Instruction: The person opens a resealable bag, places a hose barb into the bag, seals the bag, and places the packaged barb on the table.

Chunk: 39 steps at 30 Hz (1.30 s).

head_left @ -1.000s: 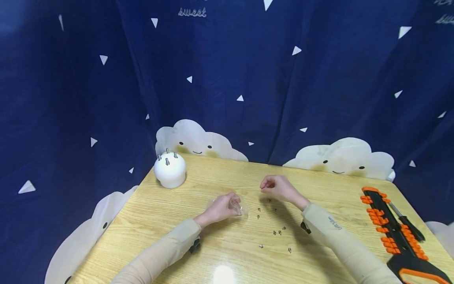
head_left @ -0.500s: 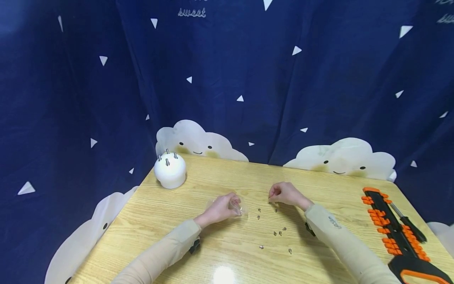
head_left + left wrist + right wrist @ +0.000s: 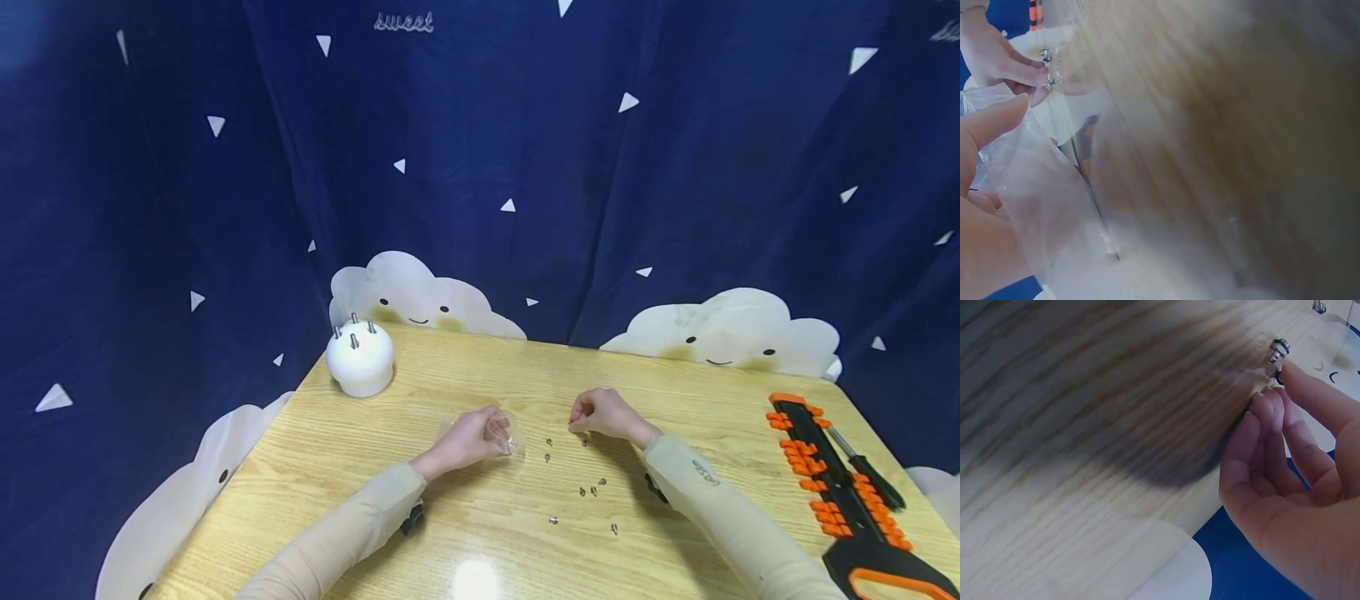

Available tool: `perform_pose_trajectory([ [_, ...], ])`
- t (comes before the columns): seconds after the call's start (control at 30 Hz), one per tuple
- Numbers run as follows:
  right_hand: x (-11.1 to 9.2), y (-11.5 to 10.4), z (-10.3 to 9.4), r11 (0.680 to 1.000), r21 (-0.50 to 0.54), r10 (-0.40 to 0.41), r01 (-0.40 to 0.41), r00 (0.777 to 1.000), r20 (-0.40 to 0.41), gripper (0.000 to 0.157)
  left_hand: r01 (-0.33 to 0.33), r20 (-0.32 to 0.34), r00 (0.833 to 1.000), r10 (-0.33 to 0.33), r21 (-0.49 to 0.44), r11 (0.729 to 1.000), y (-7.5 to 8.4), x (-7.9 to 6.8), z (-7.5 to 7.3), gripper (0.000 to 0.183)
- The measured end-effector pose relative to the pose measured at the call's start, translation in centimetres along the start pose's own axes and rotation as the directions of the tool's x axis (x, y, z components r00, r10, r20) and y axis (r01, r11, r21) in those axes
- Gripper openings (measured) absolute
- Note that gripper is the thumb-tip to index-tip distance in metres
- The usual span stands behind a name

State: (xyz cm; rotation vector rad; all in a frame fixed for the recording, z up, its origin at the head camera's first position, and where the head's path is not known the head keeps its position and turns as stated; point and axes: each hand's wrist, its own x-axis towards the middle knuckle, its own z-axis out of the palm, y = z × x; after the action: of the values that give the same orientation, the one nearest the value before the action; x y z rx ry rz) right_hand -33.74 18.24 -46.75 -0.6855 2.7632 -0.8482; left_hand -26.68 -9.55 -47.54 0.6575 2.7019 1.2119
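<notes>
My left hand (image 3: 467, 437) holds a clear plastic bag (image 3: 1041, 187), with the thumb along its film in the left wrist view. To the right, my right hand (image 3: 609, 413) is low over the wooden table (image 3: 450, 517), its thumb and fingertips closed around a small metal screw (image 3: 1273, 371) in the right wrist view. Another screw (image 3: 1280, 347) lies just beyond that one. In the head view the fingertips hide the pinched screw. Several more small screws (image 3: 582, 492) are scattered on the table between and in front of the hands.
A white rounded object (image 3: 360, 362) with several metal pegs on top stands at the back left. Along the right side lies a black and orange rack (image 3: 813, 467) with clips, and a screwdriver (image 3: 870, 475) beside it. A blue curtain (image 3: 480, 167) hangs behind the table.
My right hand has come down and slightly right onto a screw, which was visible under the fingertips and is now covered by them. My left hand stays put with the bag.
</notes>
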Motion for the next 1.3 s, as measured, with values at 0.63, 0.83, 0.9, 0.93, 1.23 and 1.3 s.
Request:
perform_pose_trajectory([
  [0.63,-0.4,-0.2,-0.3,1.0,-0.006,-0.027,0.027,0.999,-0.028,0.006,0.0,0.003,1.0,0.0,-0.009,1.0,0.0,0.1,0.1,0.042],
  [0.83,-0.5,-0.5,-0.5,0.997,-0.002,-0.08,0.08,0.995,-0.056,0.004,-0.002,-0.002,1.0,0.002,-0.017,1.0,-0.1,0.2,0.1,0.04],
  [0.9,-0.5,-0.7,-0.6,0.996,-0.015,-0.094,0.093,0.993,-0.07,0.004,-0.002,-0.002,1.0,0.002,-0.015,1.0,-0.1,0.2,0.1,0.04],
  [0.93,-0.6,-0.9,-0.7,0.995,-0.019,-0.097,0.096,0.992,-0.076,0.005,-0.003,-0.002,1.0,0.003,-0.014,1.0,-0.1,0.2,0.1,0.04],
  [1.23,-1.0,-2.2,-0.8,0.989,-0.012,-0.151,0.151,0.985,-0.084,0.005,0.006,0.0,1.0,-0.006,-0.011,1.0,0.0,0.2,0.2,0.039],
  [1.3,-1.1,-2.5,-0.7,0.985,-0.011,-0.17,0.17,0.981,-0.09,0.005,0.008,0.003,1.0,-0.008,-0.013,1.0,0.0,0.2,0.2,0.039],
])
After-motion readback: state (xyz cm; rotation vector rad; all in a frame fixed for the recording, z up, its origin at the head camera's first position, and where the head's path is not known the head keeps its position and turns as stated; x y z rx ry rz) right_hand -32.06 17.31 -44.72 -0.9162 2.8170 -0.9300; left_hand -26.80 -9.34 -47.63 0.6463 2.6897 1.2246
